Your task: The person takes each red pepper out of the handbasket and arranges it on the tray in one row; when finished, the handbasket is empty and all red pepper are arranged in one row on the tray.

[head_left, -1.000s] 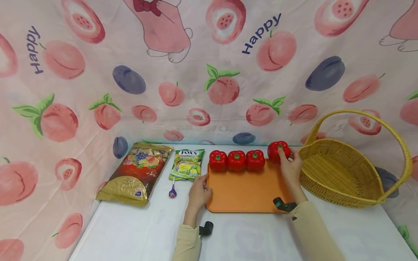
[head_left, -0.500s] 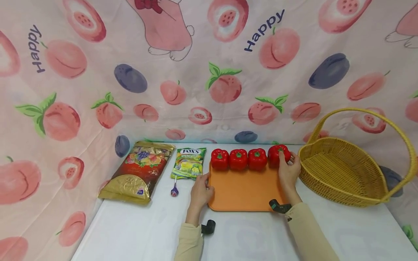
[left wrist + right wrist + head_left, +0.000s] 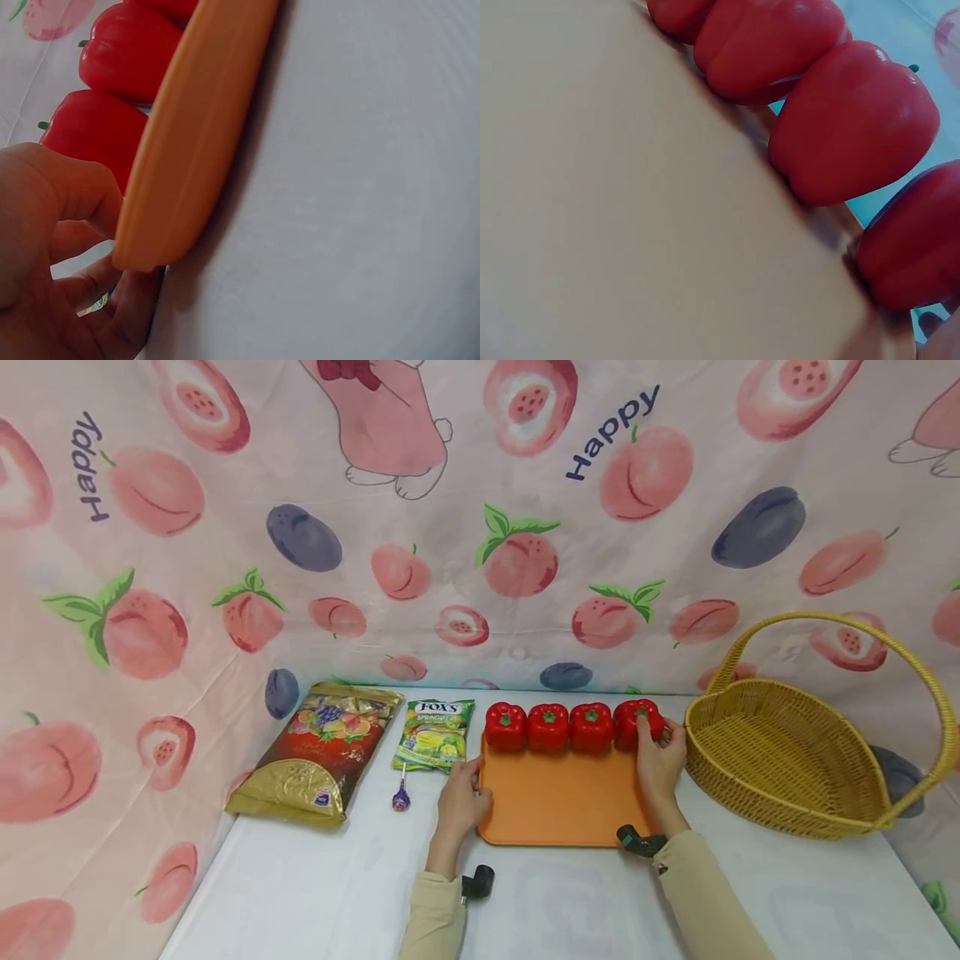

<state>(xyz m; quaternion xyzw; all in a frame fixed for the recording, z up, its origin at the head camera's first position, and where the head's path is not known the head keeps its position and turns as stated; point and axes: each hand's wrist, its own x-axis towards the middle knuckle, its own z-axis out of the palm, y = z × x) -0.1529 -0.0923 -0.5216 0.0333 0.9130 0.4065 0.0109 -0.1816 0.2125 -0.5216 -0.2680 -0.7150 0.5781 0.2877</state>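
In the head view, a row of glossy red bell peppers runs along the far edge of an orange tray (image 3: pixel 566 797). My right hand (image 3: pixel 662 762) grips the rightmost bell pepper (image 3: pixel 628 732) at the tray's far right corner; its thumb lies over the near side. Three more, including the leftmost bell pepper (image 3: pixel 506 728), stand to its left. In the right wrist view, a narrow gap separates the held bell pepper (image 3: pixel 915 240) from its neighbour (image 3: pixel 855 124). My left hand (image 3: pixel 459 800) holds the tray's left rim, with the thumb above it in the left wrist view.
A yellow wicker basket (image 3: pixel 780 760) with a tall handle stands right of the tray. On the left lie a green candy bag (image 3: pixel 432 737), a lollipop (image 3: pixel 401 795) and a large red and gold bag (image 3: pixel 318 752). A fruit-print cloth (image 3: pixel 420 527) hangs behind the white table.
My right hand has brought the rightmost bell pepper down and slightly left, onto the tray's far corner beside the others. My left hand has stayed at the tray's left rim.
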